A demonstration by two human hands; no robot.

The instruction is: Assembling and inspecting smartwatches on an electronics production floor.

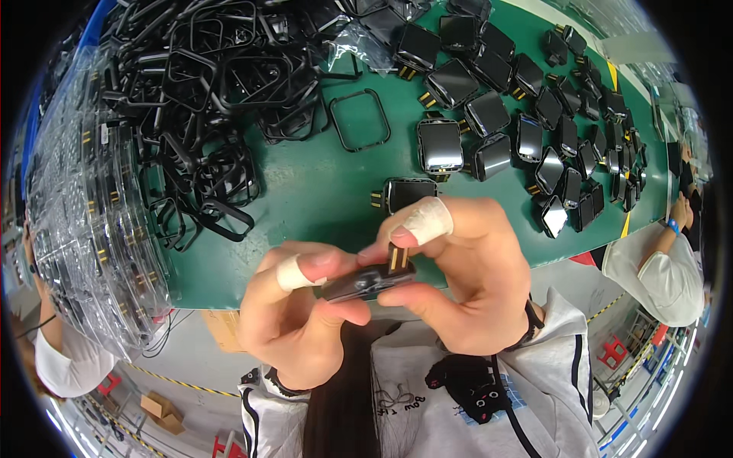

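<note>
Between my two hands, above the near edge of the green table, is a small black watch-like module (365,283), turned edge-on. A brown tab with gold contacts (398,259) sticks up from it. My left hand (294,313) pinches its left end between thumb and fingers. At the other end, my right hand (469,275) grips it, with a finger beside the tab. Pale tape wraps a finger on each hand. Just beyond my right fingers lies another black module (410,192) with its gold contacts pointing left.
Black rectangular frames (206,99) lie heaped at the far left, and one frame (360,120) lies apart. Several black screen modules (489,114) spread over the right of the green table (298,183). Clear plastic trays (92,214) stack at the left edge. Other people work at both sides.
</note>
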